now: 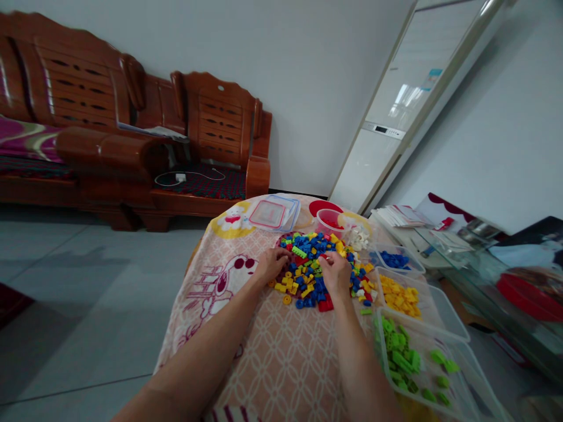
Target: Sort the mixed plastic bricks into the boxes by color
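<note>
A mixed heap of toy building bricks [311, 249], in blue, yellow, green, red and white, lies on the cloth-covered table in front of me. At its left edge is my left hand [271, 265], its fingers loosely curved and apart, touching the bricks with no piece visible in them. Over the middle of the heap, my right hand [337, 274] pinches a small red brick [324, 257] between thumb and fingertips. Beside the right forearm stand clear boxes of sorted bricks: blue bricks [394, 260], yellow bricks [399, 296] and green bricks [402, 354].
Behind the heap are a round tub [328, 219] with red pieces, white bricks [358, 238] and stacked clear lids [267, 214]. A glass-topped side table [461, 264] borders the right. Wooden seating [220, 129] and a tall white cabinet-like unit [387, 117] stand beyond.
</note>
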